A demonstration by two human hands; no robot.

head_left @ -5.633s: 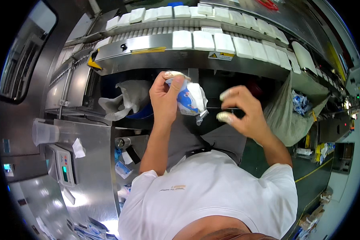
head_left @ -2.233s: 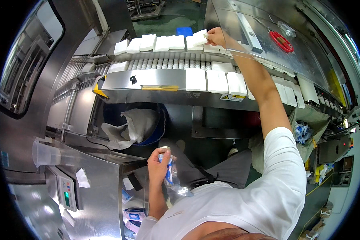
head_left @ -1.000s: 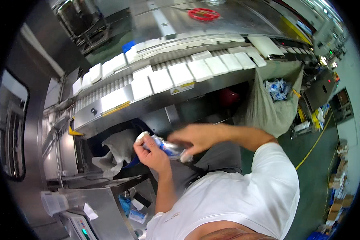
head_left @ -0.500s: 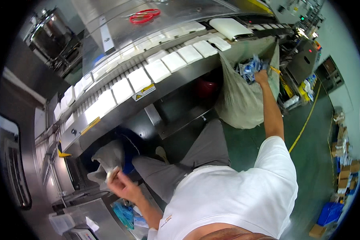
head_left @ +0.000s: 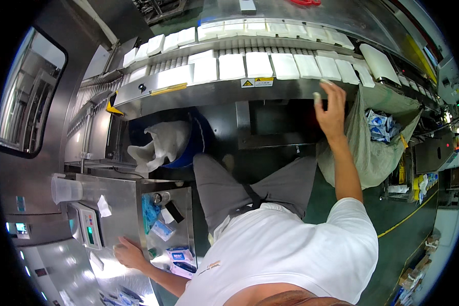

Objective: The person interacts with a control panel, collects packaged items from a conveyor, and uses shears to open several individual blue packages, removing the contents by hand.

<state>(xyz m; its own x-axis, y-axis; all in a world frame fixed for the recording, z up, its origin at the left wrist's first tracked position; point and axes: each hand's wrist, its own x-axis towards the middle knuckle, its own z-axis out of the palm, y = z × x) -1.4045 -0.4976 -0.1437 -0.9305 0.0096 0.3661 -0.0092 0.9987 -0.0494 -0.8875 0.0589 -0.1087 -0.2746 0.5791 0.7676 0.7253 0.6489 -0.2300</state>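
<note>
My right hand (head_left: 331, 112) is raised before the conveyor's front rail, its fingers apart and nothing held; pale coverings seem to be on the fingertips. Just beyond it, a row of folded white wipe stacks (head_left: 259, 65) lies along the conveyor (head_left: 290, 89). My left hand (head_left: 129, 254) rests low over the steel table (head_left: 118, 196), fingers loosely spread. Near it are a digital scale (head_left: 89, 228) with a lit green display and a small white piece (head_left: 97, 261) lying flat. Soft wipe packs (head_left: 180, 254) sit on the lower shelf beside my left forearm.
A large woven sack (head_left: 354, 148) holding crumpled blue-and-white wrappers (head_left: 380, 126) stands at the right. Under the conveyor is a blue bin (head_left: 201, 135) with whitish material (head_left: 166, 143) draped in it. A translucent tub (head_left: 66, 189) sits at the table's far left corner.
The view has swung left. My right hand has come out of the sack to the conveyor's front. My left hand has moved to the steel table, and the white piece is out of its fingers.
</note>
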